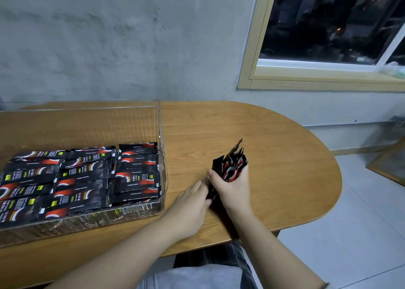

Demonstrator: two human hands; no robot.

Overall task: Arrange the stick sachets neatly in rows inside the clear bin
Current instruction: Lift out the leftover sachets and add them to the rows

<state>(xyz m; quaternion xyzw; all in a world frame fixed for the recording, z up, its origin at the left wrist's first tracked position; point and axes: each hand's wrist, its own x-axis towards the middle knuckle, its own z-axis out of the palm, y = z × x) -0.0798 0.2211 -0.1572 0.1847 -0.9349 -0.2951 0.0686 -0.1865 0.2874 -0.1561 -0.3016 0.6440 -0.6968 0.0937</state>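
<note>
Wooden counter [274,157] with a rounded right end, warm orange-brown top with visible grain, pushed up against a rough grey concrete-look wall [109,36] on the far side. Up at the far right there's a window [328,21] in a pale wood frame, pitch dark outside with a few small lights showing. Floor [350,245] on the right is light grey tile. Some kind of wood-framed thing [390,163] sits on the floor at the right edge, cut off so can't tell what it is. Dark trousers [219,258] show just under the near edge.
</note>
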